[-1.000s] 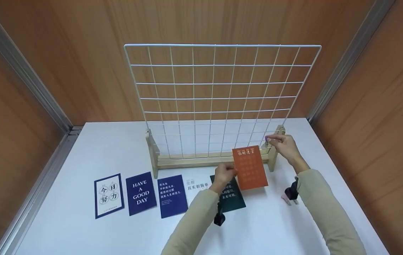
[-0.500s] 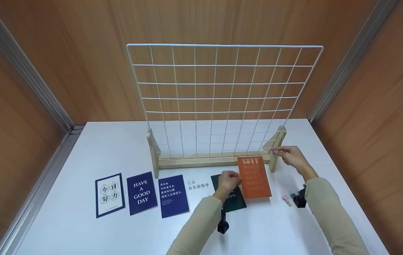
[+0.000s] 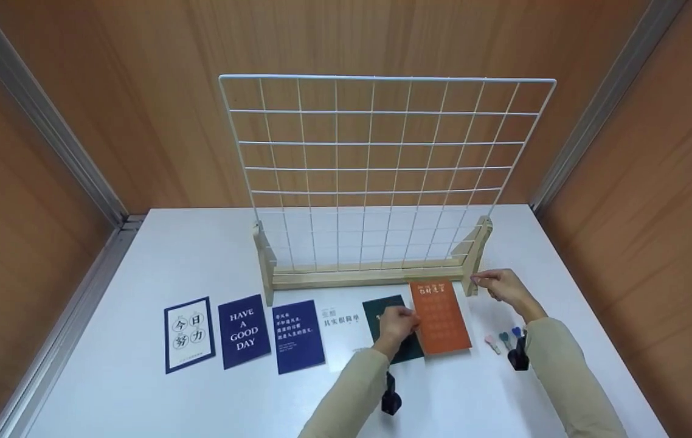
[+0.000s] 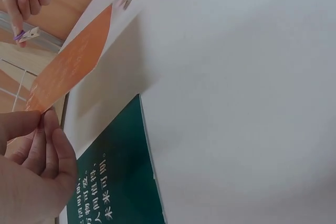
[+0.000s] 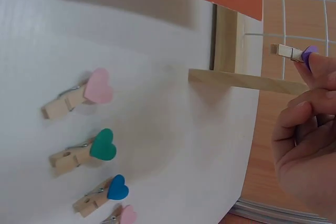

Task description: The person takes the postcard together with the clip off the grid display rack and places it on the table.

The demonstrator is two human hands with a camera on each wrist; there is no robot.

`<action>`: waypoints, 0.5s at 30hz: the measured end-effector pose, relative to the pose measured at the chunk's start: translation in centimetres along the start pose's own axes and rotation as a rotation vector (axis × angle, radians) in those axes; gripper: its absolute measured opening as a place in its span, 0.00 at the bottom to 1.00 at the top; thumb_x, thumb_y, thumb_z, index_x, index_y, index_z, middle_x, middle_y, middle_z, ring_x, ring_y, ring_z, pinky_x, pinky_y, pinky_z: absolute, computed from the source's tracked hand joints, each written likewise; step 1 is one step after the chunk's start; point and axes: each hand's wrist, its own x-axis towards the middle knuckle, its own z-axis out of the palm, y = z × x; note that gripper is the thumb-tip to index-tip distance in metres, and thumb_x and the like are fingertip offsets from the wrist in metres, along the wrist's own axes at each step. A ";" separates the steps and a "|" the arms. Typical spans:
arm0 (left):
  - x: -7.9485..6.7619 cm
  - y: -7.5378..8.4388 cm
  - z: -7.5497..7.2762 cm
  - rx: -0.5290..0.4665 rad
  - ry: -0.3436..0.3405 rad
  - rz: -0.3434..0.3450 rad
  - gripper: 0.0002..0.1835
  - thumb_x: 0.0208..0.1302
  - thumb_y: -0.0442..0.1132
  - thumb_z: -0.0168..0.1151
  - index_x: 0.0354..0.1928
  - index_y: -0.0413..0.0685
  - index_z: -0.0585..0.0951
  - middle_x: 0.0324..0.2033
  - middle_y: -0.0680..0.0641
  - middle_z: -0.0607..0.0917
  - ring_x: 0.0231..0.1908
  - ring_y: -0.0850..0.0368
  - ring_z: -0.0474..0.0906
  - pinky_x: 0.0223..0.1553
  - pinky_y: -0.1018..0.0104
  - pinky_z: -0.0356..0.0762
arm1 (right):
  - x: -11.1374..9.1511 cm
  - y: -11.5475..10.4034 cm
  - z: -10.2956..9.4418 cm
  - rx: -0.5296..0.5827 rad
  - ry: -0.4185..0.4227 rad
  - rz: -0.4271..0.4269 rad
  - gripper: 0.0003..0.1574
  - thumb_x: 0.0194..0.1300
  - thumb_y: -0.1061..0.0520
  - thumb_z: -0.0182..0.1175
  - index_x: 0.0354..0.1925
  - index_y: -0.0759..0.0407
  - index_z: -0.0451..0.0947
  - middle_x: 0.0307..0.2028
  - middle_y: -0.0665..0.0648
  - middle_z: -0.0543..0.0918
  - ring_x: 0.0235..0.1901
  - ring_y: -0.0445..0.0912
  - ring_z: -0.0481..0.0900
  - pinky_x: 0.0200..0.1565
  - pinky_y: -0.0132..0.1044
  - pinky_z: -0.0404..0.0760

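Observation:
Over the table an orange card (image 3: 443, 322) is held tilted, its left edge pinched between the thumb and fingers of my left hand (image 3: 396, 328). A dark green card (image 4: 123, 156) lies beneath that hand, partly covered by it. My right hand (image 3: 504, 289), beside the right wooden foot of the rack, pinches a small wooden clothespin (image 5: 290, 53) with a purple heart. The clothespin is apart from the orange card. Behind both hands stands a white wire grid (image 3: 370, 143) in a wooden base (image 3: 334, 280).
To the left lie a white card (image 3: 340, 334), two blue cards (image 3: 298, 347) (image 3: 244, 340) and a blue-bordered card (image 3: 190, 353). Several heart clothespins, including a pink one (image 5: 98, 86) and a green one (image 5: 103, 145), lie at the right. Wooden panels (image 3: 644, 243) surround the white table (image 3: 109, 389).
Both hands have come down and nearer the table's front, slightly to the right. The orange card has moved with the left hand, away from the grid; the purple clothespin stays in the right hand.

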 end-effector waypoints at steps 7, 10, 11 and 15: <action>-0.2 -0.8 0.3 0.005 0.005 0.013 0.02 0.52 0.29 0.60 0.29 0.38 0.79 0.21 0.48 0.77 0.24 0.56 0.76 0.27 0.65 0.76 | -0.3 1.7 0.5 0.013 -0.021 0.017 0.20 0.62 0.59 0.52 0.47 0.73 0.72 0.13 0.48 0.66 0.12 0.38 0.59 0.15 0.30 0.60; -0.3 -1.2 0.4 0.028 0.007 0.007 0.02 0.53 0.29 0.59 0.29 0.37 0.79 0.21 0.48 0.77 0.24 0.56 0.76 0.26 0.66 0.76 | -0.4 2.2 0.8 0.013 -0.026 0.012 0.19 0.61 0.61 0.51 0.47 0.74 0.73 0.14 0.49 0.67 0.12 0.38 0.59 0.15 0.30 0.60; -0.3 -1.2 0.5 0.036 0.008 -0.003 0.02 0.53 0.30 0.59 0.29 0.37 0.79 0.21 0.48 0.77 0.24 0.56 0.75 0.26 0.66 0.75 | -0.4 2.3 0.9 0.012 -0.028 0.013 0.19 0.61 0.61 0.51 0.46 0.74 0.73 0.14 0.51 0.68 0.12 0.38 0.59 0.15 0.30 0.60; -0.4 -1.4 0.7 0.071 0.020 -0.033 0.03 0.53 0.30 0.59 0.30 0.38 0.79 0.22 0.48 0.76 0.24 0.56 0.75 0.25 0.67 0.75 | -0.6 2.7 1.2 -0.013 -0.035 0.052 0.18 0.61 0.62 0.50 0.47 0.73 0.73 0.22 0.58 0.73 0.13 0.40 0.60 0.17 0.31 0.61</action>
